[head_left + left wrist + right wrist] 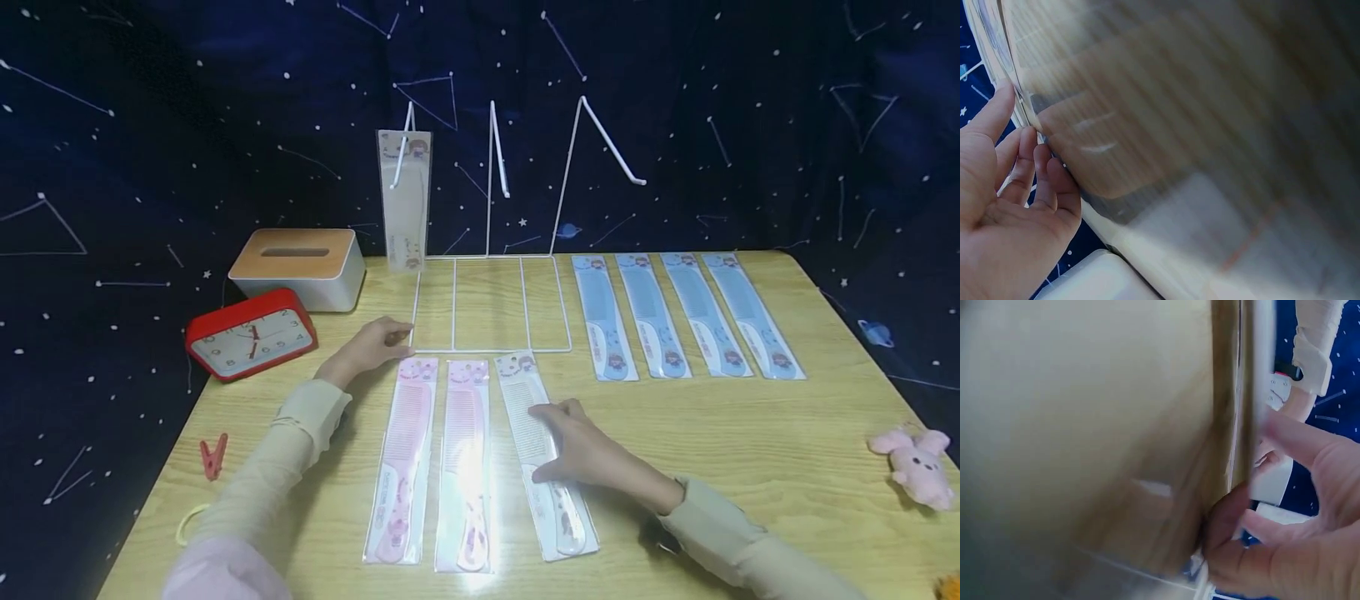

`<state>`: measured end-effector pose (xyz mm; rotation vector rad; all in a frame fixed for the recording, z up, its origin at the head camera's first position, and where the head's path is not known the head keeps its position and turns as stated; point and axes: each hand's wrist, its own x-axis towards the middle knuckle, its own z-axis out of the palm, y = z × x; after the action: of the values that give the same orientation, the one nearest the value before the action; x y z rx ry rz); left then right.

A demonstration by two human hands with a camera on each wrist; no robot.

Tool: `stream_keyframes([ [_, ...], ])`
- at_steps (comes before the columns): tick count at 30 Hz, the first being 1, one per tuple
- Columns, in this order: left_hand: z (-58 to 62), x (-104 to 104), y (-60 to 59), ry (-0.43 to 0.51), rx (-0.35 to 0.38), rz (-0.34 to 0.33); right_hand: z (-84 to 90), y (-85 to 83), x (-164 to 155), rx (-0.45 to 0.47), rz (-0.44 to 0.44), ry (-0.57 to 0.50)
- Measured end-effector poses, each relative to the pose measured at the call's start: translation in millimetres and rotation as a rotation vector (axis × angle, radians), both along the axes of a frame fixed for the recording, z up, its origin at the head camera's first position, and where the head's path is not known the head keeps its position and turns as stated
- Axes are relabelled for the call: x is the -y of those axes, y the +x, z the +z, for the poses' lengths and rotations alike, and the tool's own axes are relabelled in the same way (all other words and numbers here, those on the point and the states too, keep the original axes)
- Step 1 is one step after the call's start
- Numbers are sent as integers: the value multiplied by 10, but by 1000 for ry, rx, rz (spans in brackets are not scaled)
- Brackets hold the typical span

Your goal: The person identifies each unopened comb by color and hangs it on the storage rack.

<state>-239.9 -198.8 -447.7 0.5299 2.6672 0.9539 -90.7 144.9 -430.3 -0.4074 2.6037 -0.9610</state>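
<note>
Three packaged combs lie side by side near the table's front: two pink ones (405, 450) (465, 467) and a white one (561, 517). My right hand (573, 446) lies on the white comb's middle, fingers and thumb pinching its package; the right wrist view, blurred, shows the hand (1285, 537) closed on a thin edge. With loose fingers, my left hand (375, 343) rests on the table at the front left corner of the white wire rack (491, 350); the left wrist view shows this hand (1016, 187) relaxed. One packaged comb (406, 200) hangs on the rack's left hook.
Several blue packaged combs (686, 317) lie in a row right of the rack. A tissue box (300, 267) and red clock (251, 337) stand at the left. A red clip (213, 456) and yellow band (187, 521) lie near the left edge, a pink plush (915, 467) at the right.
</note>
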Motion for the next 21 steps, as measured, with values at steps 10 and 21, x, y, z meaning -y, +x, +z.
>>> stream_keyframes([
  [10,20,5,11,-15,-19,5,56,16,-44,175,-71,-258],
  [21,9,-5,12,9,19,16,502,-36,101,0,20,-526],
])
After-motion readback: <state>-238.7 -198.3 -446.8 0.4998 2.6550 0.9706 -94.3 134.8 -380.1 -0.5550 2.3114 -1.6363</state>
